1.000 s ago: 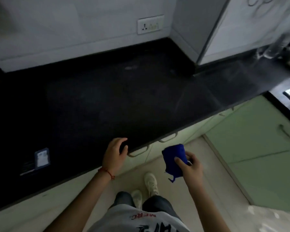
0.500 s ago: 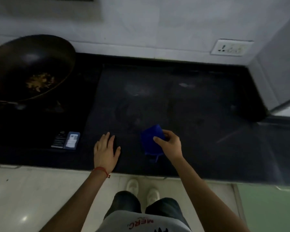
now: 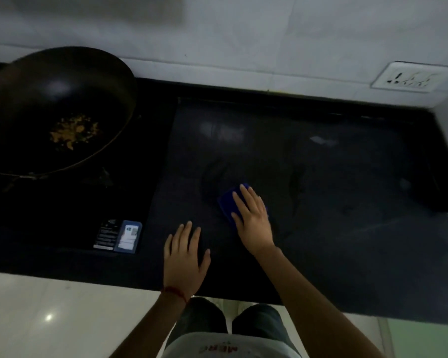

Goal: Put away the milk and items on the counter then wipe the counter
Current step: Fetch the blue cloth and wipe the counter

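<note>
A blue cloth (image 3: 226, 200) lies flat on the black counter (image 3: 334, 202), near its middle. My right hand (image 3: 251, 215) presses down on the cloth with fingers spread, covering most of it. My left hand (image 3: 185, 257) rests flat on the counter close to the front edge, fingers apart and holding nothing. Pale smears show on the counter surface behind the cloth. No milk is in view.
A black wok (image 3: 60, 112) with food scraps sits on the stove at the left. Two small labels (image 3: 119, 236) are stuck near the stove's front. A wall socket (image 3: 411, 77) is at the back right. A wall corner closes the counter's right end.
My right hand lowered the blue cloth from a pinched hold onto the counter and now lies flat on it. My left hand moved slightly forward on the counter. The view shifted left toward the wok.
</note>
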{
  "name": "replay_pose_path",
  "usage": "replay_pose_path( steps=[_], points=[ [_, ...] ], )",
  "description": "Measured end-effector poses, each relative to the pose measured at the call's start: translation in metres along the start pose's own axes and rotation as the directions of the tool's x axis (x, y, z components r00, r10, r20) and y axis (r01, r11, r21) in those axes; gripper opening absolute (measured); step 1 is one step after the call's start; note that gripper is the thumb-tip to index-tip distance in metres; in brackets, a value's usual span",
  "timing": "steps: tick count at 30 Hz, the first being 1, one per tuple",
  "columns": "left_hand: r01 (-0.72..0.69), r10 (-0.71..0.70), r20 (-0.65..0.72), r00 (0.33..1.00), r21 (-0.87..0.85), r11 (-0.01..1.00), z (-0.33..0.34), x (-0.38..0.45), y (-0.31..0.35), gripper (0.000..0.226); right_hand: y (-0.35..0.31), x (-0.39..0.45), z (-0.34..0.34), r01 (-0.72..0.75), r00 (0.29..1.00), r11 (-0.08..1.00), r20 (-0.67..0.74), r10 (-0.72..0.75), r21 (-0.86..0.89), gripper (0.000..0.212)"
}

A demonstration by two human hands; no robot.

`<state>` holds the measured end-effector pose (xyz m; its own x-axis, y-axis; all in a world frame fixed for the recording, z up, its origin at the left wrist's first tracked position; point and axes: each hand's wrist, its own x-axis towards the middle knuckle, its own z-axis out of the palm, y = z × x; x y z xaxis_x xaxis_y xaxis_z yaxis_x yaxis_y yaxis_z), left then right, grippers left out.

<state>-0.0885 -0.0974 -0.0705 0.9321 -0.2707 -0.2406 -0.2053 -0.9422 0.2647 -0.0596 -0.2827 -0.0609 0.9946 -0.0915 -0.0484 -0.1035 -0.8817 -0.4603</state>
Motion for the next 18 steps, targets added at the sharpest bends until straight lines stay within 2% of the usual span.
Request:
replay_pose_path(
  steps=[4,9,11,14,15,18],
  points=[
    [0.008,-0.008,0.007,1.000,0.009,1.000,0.000,0.002,0.000,0.065,-0.014,0.013,0.014,-0.016,0.998,1.000,-0.058,0.016,-0.003,0.046],
    [-0.004,0.004,-0.010,1.000,-0.008,1.000,0.003,0.003,-0.002,0.066,0.020,-0.007,0.006,0.238,0.970,0.962,-0.022,-0.243,-0.136,0.041],
    [-0.010,0.010,-0.019,1.000,-0.009,1.000,0.004,0.004,-0.002,0.066,0.026,0.022,-0.001,0.169,0.980,0.974,-0.081,-0.182,-0.150,0.040],
    [-0.013,0.013,-0.023,1.000,-0.003,1.000,0.004,0.003,-0.001,0.066,0.018,0.050,-0.001,-0.049,0.991,0.994,-0.132,0.035,-0.101,0.042],
    [-0.016,0.016,-0.022,1.000,0.000,1.000,0.005,0.003,-0.001,0.065,0.016,0.046,0.000,-0.048,0.990,0.993,-0.137,0.032,-0.110,0.042],
    [-0.034,0.034,-0.033,0.999,-0.008,0.999,0.006,0.003,-0.001,0.064,0.026,0.010,-0.006,0.086,0.990,0.980,-0.099,-0.105,-0.177,0.041]
  ],
)
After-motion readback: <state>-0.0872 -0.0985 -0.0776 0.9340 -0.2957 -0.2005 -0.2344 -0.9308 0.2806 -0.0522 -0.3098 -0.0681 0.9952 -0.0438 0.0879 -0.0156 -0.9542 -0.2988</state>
